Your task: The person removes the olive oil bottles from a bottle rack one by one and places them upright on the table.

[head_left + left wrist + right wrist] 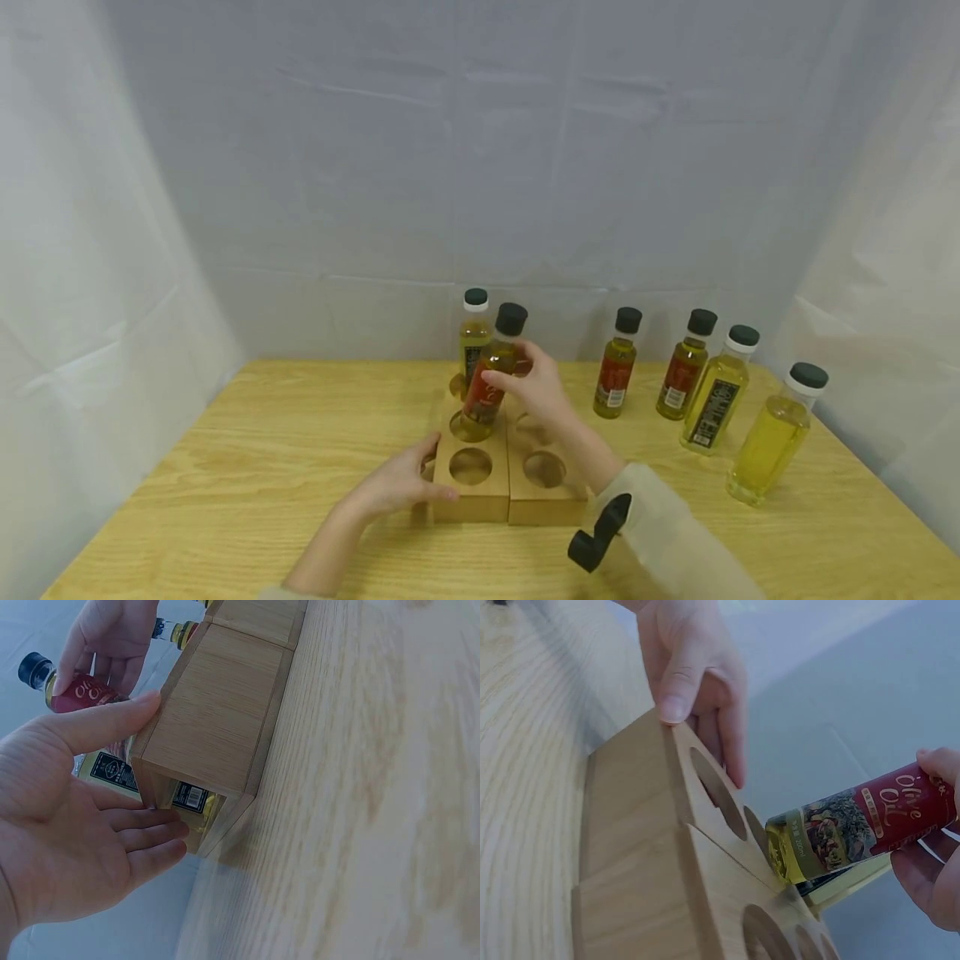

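Note:
My right hand [540, 387] grips a small olive oil bottle [486, 390] with a black cap and red label. The bottle leans, its base at the middle hole of the left wooden bottle rack [471, 507]. In the right wrist view, the bottle's label [885, 810] reads "Olive Oil", and its bottom overlaps the rack's top. My left hand [397, 482] touches that rack's near left corner with thumb and straight fingers spread along it. A white-necked oil bottle [474, 329] with a dark cap stands upright in the rack's far hole.
Beside the left rack stands a matching right rack [547, 510] with round holes. To the right are two red-label bottles [615, 375] and two larger oil bottles, one with a black label [716, 408], one of plain yellow oil [768, 450]. White sheeting [360, 192] surrounds the wooden table [300, 433].

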{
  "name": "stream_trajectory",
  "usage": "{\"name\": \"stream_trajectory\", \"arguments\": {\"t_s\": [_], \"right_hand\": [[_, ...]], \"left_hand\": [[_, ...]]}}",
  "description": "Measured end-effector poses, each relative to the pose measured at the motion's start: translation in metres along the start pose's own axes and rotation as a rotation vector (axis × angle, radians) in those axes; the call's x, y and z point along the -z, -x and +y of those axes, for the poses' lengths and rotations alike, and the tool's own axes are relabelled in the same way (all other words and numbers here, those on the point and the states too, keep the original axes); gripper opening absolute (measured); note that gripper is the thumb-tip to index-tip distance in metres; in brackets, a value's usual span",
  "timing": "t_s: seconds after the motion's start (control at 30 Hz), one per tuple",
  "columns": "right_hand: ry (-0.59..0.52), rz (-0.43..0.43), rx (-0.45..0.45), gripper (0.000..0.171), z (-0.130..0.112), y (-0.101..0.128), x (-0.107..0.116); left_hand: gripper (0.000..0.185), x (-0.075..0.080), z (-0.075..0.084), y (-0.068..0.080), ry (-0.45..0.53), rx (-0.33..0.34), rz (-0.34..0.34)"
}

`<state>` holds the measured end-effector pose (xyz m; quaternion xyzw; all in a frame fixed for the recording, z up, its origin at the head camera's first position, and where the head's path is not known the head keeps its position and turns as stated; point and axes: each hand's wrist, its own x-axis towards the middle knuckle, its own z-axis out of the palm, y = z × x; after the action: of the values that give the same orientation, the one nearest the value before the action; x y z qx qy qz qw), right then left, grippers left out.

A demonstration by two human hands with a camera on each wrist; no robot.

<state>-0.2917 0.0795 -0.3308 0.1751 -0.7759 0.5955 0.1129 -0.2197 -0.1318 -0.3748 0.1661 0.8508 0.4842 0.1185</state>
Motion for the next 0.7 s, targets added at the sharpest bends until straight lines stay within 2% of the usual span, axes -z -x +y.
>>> {"name": "stream_trajectory", "arguments": {"t_s": [0.13, 0.3, 0.47, 0.57, 0.7], "right_hand": [[-0.031, 0.011, -0.070, 0.051, -0.004, -0.004, 0.010], [-0.004, 0.023, -0.125, 0.052, -0.010, -0.005, 0.027], [0.084, 0.031, -0.182, 0.073, -0.012, -0.004, 0.047], [0.128, 0.039, -0.186, 0.079, -0.011, -0.003, 0.062], [0.145, 0.072, -0.157, 0.073, -0.007, -0.002, 0.080]], "left_hand": [[0.100, 0.000, 0.000, 0.000, -0.008, 0.004, 0.000], [0.100, -0.001, -0.001, -0.001, 0.000, 0.008, -0.002], [0.100, -0.001, -0.001, -0.001, 0.006, 0.014, -0.001], [0.101, -0.001, -0.001, -0.001, 0.011, 0.018, 0.002], [0.100, -0.001, -0.002, -0.002, 0.010, 0.014, -0.001]]}}
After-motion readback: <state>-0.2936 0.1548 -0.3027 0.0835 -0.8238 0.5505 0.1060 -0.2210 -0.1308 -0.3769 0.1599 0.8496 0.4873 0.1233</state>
